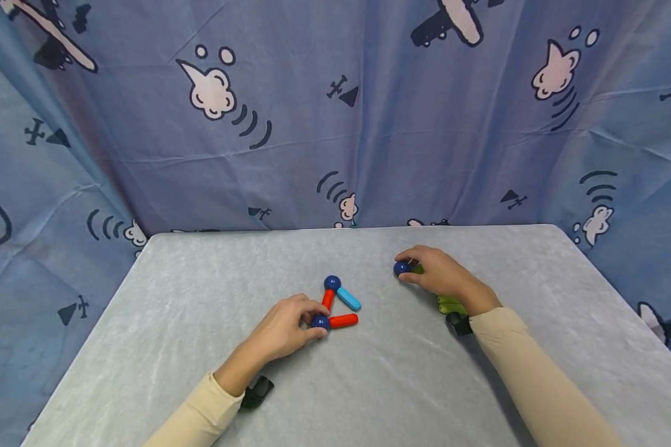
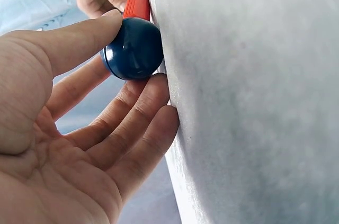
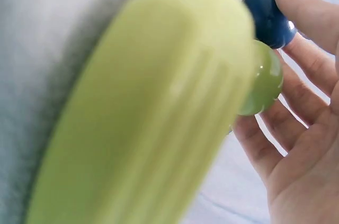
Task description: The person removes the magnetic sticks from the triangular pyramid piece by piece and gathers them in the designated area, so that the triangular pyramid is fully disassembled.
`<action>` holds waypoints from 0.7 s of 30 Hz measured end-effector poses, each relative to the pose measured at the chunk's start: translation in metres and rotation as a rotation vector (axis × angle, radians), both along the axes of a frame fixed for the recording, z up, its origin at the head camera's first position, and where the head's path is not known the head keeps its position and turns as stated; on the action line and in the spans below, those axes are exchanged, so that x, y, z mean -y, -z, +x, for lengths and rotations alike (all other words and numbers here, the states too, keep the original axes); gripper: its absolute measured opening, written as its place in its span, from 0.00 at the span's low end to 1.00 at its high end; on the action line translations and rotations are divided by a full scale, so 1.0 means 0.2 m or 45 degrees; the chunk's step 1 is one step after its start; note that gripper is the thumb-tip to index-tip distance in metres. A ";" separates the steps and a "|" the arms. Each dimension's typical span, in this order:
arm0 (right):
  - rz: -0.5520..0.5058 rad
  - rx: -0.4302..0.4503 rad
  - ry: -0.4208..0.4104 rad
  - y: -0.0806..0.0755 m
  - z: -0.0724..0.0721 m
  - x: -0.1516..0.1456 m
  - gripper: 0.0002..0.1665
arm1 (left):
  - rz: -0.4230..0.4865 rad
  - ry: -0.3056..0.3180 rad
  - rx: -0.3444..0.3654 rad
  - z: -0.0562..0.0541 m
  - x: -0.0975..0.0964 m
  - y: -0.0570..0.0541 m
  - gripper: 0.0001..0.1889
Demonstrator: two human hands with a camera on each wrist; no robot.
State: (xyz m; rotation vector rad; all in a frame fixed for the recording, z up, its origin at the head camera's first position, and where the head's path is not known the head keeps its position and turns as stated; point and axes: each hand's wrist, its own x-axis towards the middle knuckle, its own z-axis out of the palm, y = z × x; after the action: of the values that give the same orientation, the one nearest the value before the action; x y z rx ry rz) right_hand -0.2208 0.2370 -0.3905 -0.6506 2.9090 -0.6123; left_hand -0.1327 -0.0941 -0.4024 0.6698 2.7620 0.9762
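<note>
My left hand [image 1: 285, 327] holds a blue ball [image 1: 320, 322] between thumb and fingers. Two red rods [image 1: 344, 320] meet that ball, one pointing right, the other running up to a second blue ball [image 1: 332, 283]. From this second ball a light-blue rod [image 1: 349, 298] slants down to the right. Farther right, my right hand [image 1: 443, 273] pinches a third blue ball [image 3: 269, 18] with thumb and fingertips. A green ball [image 3: 263, 78] lies beside it, close to the fingers. Green rods [image 1: 451, 304] lie under the right wrist, one looming large and blurred in the right wrist view.
A pale grey cloth covers the table [image 1: 391, 385]. Behind it hangs a blue curtain [image 1: 296, 124] printed with planes and clouds. Dark wrist cameras [image 1: 256, 392] sit under both wrists, close to the tabletop.
</note>
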 end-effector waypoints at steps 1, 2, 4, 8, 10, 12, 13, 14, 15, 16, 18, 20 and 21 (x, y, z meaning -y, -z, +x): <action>0.001 0.002 0.003 0.00 0.00 0.00 0.25 | 0.001 0.000 0.000 0.00 0.00 0.00 0.15; 0.002 0.002 0.004 0.00 0.00 0.00 0.25 | 0.000 0.000 0.000 0.00 0.00 0.00 0.15; 0.000 0.002 0.008 0.00 0.00 0.00 0.26 | 0.001 0.002 -0.005 0.00 0.00 0.00 0.15; -0.008 0.006 0.023 -0.01 0.01 0.00 0.27 | -0.003 0.002 -0.014 0.00 0.00 0.00 0.15; -0.013 0.009 0.030 -0.01 0.02 0.00 0.27 | -0.004 0.001 -0.015 0.00 0.00 0.00 0.15; -0.014 0.013 0.037 -0.02 0.02 0.00 0.27 | -0.005 0.001 -0.016 0.00 0.00 0.00 0.15; -0.015 0.015 0.045 -0.02 0.03 0.00 0.27 | -0.004 0.000 -0.013 0.00 0.00 0.00 0.15; -0.016 0.012 0.050 -0.02 0.03 0.00 0.27 | -0.004 0.003 -0.016 0.00 0.00 0.00 0.15; -0.014 0.006 0.053 -0.03 0.04 0.00 0.27 | -0.004 0.002 -0.013 0.00 0.00 0.00 0.15; -0.015 -0.001 0.054 -0.03 0.04 0.00 0.27 | -0.003 0.002 -0.012 0.00 0.00 0.01 0.15; -0.019 -0.015 0.061 -0.04 0.05 0.01 0.27 | -0.004 0.004 -0.012 0.00 0.00 0.01 0.15; -0.029 -0.041 0.062 -0.05 0.07 0.02 0.27 | -0.007 0.004 -0.009 0.00 0.00 0.01 0.15; -0.033 -0.057 0.059 -0.05 0.07 0.03 0.26 | -0.008 0.003 -0.006 0.00 0.00 0.01 0.15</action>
State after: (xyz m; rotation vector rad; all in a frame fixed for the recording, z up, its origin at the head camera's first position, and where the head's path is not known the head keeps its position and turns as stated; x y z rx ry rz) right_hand -0.2060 0.2308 -0.3805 -0.6090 2.9704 -0.6503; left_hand -0.1334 -0.0935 -0.4036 0.6749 2.7668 0.9659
